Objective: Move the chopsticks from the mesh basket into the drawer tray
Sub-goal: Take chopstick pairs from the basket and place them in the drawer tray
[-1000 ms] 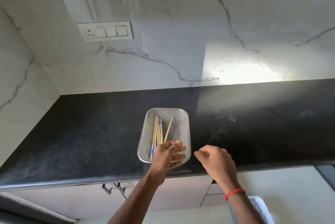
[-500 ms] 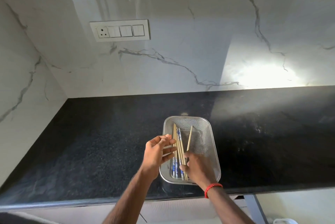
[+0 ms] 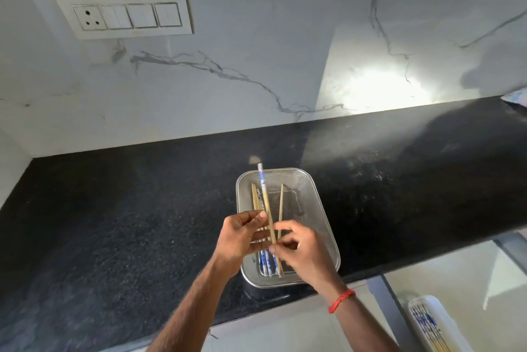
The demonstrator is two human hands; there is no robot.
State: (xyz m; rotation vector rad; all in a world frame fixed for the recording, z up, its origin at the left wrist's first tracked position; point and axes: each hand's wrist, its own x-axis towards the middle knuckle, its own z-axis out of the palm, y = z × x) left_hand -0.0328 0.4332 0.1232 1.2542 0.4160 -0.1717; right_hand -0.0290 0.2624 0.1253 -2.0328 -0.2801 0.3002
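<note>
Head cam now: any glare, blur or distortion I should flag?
Head view: hard glare blows out the backsplash; motion blur smears the right hand and the far tip of the raised chopstick, the left hand less so; wide-angle skews the switch plate; the drawer tray is soft at the frame corner.

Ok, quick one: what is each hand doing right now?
Left hand: fingers curled round the middle of the raised chopstick.
Right hand: pinching the same chopstick's lower end.
</note>
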